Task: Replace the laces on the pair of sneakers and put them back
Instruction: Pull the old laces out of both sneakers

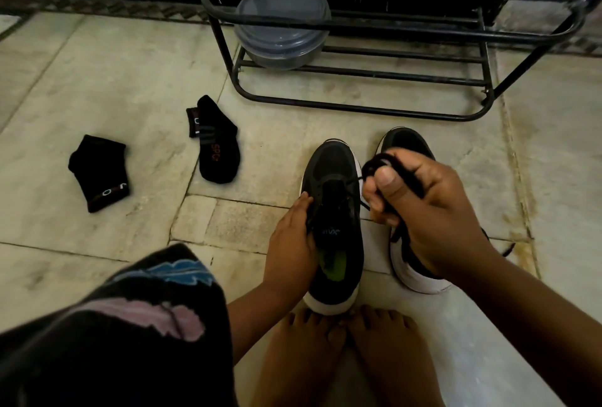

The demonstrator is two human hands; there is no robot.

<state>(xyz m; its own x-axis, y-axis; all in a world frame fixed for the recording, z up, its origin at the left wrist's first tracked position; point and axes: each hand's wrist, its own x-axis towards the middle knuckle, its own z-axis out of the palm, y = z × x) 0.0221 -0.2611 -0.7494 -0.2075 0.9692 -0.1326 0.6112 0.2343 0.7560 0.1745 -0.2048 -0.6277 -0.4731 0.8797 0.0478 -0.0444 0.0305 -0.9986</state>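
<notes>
- Seated on the floor [107,87], a person is bracing the heel of the near sneaker [335,211] against bare toes [345,322]; this shoe is serving as the landmark for the scene.
- The left hand [290,243] is cupping the sneaker's collar on its left side, fingers curled onto the eyelet edge and steadying a shoe that is likely light, with a soft, giving upper.
- To its right and slightly above, the right hand [420,208] is closing tightly around a bunched black lace [378,162], one strand running taut into the eyelets; thin, limp cord is probably best pinched near its end.
- The second sneaker [407,142] is standing just right of the first, partly hidden.
- Two black socks [215,142] are lying well left; a black rack [374,48] is standing beyond.
</notes>
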